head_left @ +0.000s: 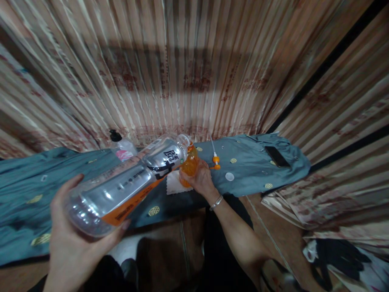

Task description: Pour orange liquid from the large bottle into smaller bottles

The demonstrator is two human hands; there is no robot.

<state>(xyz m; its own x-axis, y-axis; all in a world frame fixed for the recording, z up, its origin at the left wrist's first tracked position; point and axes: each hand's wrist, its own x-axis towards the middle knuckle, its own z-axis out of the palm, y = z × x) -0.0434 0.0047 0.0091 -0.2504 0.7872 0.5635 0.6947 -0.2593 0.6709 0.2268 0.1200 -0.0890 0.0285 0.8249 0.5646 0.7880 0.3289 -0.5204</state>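
The left grip (pixel 74 243) clasps the tilted clear bottle (pixel 130 186), the right grip (pixel 201 178) the orange bottle (pixel 191 160); wobble could cause spills.

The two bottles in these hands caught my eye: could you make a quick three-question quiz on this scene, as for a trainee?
1. True or false: the left hand holds the large clear bottle upright.
2. Toward which end of the cloth does the black phone lie: (a) left or (b) right?
3. Which hand holds the orange bottle?

Key: 1. False, it is tilted. 2. b. 3. The right hand.
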